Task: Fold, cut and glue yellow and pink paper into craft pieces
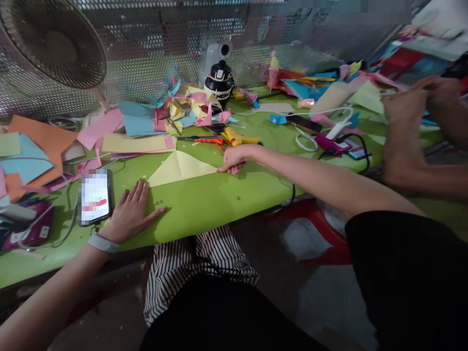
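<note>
Yellow paper (pixel 180 168), one, apparently mid-crease. Our left hand (pixel 132 210): open, flat; right hand (pixel 234 159): curled, at right corner. Next, we need even pressure

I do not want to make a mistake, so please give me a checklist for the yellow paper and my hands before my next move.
1. Yellow paper in triangle shape, long edge toward you: ok.
2. Right hand at its right corner: ok.
3. Left hand holding the left corner: cannot tell; it is close, contact unclear.
4. Phone off the paper: ok.
5. Yellow glue gun off the paper: ok.
6. Paper layers matching exactly: cannot tell.
</note>
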A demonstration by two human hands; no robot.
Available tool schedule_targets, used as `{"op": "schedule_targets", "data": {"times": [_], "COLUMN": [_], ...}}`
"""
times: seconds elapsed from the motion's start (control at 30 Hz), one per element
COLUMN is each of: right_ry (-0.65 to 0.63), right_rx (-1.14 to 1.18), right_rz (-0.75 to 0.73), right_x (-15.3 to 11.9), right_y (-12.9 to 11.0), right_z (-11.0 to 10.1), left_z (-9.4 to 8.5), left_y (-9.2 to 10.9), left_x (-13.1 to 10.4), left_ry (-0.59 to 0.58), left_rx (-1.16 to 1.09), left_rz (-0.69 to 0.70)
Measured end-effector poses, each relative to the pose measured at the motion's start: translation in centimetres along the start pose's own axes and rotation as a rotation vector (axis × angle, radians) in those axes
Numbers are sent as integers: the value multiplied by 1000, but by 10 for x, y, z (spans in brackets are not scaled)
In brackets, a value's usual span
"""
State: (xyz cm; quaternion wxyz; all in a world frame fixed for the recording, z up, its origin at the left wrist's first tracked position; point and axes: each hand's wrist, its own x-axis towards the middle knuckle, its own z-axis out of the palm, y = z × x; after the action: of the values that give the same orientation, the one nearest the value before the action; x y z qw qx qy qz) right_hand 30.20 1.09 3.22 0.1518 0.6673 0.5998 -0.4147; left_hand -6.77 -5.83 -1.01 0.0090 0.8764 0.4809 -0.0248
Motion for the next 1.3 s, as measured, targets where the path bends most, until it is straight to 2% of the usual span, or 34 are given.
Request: {"op": "schedule_targets", "data": {"times": [0.13, 0.23, 0.33, 0.4, 0.47, 0.57, 0.7, 0.77, 0.8, 0.9, 1.0, 1.1, 1.3], "right_ry": [35, 74, 101, 76, 23, -40, -50, -53, -54, -49, -37, -41, -29], "right_rx": [-63, -77, -8, 62, 95, 84, 75, 78, 78, 70, 68, 70, 59], "right_rz": [37, 17, -135, -268, -313, -260, -237, -236, -233, -227, -243, -251, -245], "right_x": [-10, -16, -15, -10, -1, 14, 23, 22, 22, 21, 23, 26, 25], "right_y": [9, 3, -17, -33, -48, -58, -55, -54, -54, -54, -54, -53, -52], "right_z": [-10, -19, -18, -9, 4, 20, 26, 25, 25, 25, 26, 27, 28], "left_z": [0, -2, -5, -7, -12, -30, -66, -77, -79, -73, -58, -44, -31], "left_y": [0, 2, 4, 3, 0, -3, 12, 27, 34, 49, 51, 44, 29], "left_x": [1, 1, 2, 2, 3, 10, 38, 61, 73, 107, 129, 137, 135], "left_ry": [10, -10, -44, -57, -85, -119, 18, -39, -124, -406, -571, -628, -626], "left_rx": [-7, -2, 11, 14, 15, 36, 39, -61, -147, -537, -734, -765, -757], "left_rz": [-4, -16, -33, -26, -19, -13, -15, -23, -22, -90, -204, -276, -267]}}
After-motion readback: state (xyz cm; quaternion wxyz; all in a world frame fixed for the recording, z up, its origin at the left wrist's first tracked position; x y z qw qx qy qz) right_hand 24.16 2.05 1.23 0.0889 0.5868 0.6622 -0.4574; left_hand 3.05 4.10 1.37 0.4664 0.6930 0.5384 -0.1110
